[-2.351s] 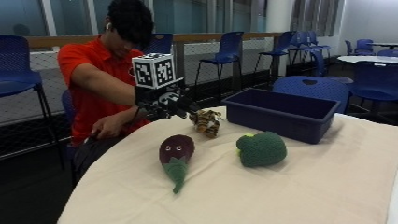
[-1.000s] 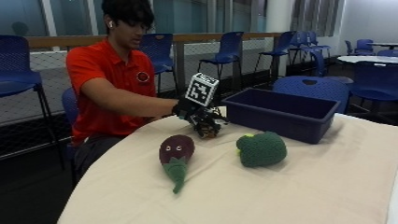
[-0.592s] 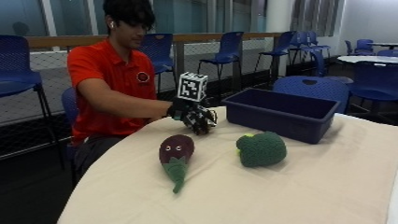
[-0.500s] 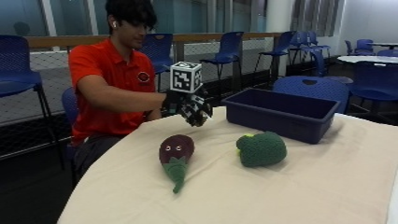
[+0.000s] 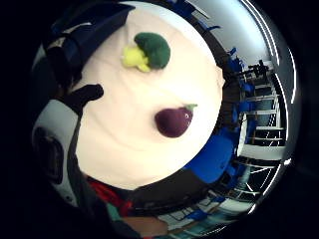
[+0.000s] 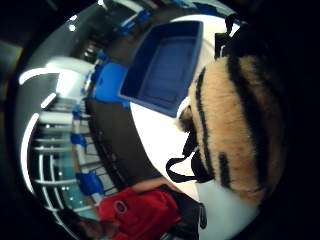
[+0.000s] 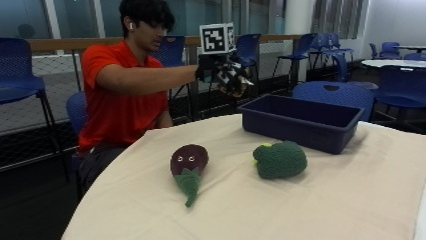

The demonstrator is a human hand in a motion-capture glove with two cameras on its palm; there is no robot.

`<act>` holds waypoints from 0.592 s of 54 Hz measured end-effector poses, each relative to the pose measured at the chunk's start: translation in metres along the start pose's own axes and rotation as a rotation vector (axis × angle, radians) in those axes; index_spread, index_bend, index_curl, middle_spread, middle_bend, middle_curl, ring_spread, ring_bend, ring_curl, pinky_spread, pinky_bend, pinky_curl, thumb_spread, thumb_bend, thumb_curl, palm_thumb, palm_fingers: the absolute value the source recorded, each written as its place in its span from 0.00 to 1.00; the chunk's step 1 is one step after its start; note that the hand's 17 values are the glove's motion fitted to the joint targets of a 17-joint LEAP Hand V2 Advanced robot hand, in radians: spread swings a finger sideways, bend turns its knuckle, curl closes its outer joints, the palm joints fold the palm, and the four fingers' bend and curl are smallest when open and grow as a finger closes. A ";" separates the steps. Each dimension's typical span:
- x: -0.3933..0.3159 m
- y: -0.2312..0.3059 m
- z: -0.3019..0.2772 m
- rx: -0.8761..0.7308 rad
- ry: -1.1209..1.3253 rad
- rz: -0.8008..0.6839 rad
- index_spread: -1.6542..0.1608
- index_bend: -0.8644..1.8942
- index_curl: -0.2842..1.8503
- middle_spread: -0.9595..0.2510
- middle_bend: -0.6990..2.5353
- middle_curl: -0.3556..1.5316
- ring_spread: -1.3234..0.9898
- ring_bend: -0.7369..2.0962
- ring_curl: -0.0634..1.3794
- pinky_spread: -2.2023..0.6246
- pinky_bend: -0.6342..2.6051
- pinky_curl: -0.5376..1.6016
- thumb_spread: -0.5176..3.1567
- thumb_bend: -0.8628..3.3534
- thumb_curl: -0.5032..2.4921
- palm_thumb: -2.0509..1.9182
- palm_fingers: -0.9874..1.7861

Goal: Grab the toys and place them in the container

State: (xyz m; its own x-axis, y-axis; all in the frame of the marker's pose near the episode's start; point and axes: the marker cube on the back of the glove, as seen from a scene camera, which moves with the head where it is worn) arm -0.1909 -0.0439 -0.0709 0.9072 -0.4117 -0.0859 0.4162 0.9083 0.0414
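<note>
A person in a red shirt sits at the far-left edge of a round counter (image 7: 319, 210) covered with a cream cloth. The gloved right hand (image 7: 216, 67) is raised well above the counter, out in front of the person's chest, and its fingers are curled round a striped tiger toy (image 7: 234, 77), tan with black stripes. In the thumb-side palm view the tiger toy (image 6: 235, 130) fills much of the picture, close against the palm, with black straps of the hand crossing beside it.

The dark blue container (image 7: 301, 121) stands on the counter at about the 4 o'clock direction from the raised hand, below it and a little to the side; the toy is in the air, apart from the container and not yet above its opening. The thumb-side palm view shows the container (image 6: 167, 65) open, with nothing visible inside it.

Two more toys lie on the cloth. A green broccoli toy (image 7: 279, 160) sits near the container, at about its 7 o'clock. A purple eggplant toy (image 7: 188, 165), with a small face and a green stem, lies at the broccoli's 9 o'clock, apart from it. The little-finger-side palm view shows the broccoli toy (image 5: 148, 51) and eggplant toy (image 5: 173, 121) on the cloth, apart from one another.
</note>
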 end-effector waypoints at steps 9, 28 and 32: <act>-0.026 -0.067 -0.021 -0.013 0.061 0.005 0.71 0.36 0.25 0.45 0.31 0.39 0.38 0.58 0.31 0.62 0.54 0.42 0.45 0.22 0.35 0.64 0.66; -0.085 -0.184 0.000 -0.046 -0.003 0.050 0.71 0.36 0.22 0.43 0.31 0.43 0.37 0.58 0.32 0.62 0.54 0.42 0.44 0.20 0.37 0.65 0.67; -0.081 -0.192 0.013 -0.036 0.097 0.043 0.71 0.36 0.22 0.42 0.31 0.43 0.37 0.57 0.32 0.62 0.54 0.42 0.44 0.20 0.37 0.65 0.68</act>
State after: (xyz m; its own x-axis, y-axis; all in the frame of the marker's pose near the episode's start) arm -0.3439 -0.1855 -0.0590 0.9133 -0.3648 -0.1813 0.3729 0.9278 0.0118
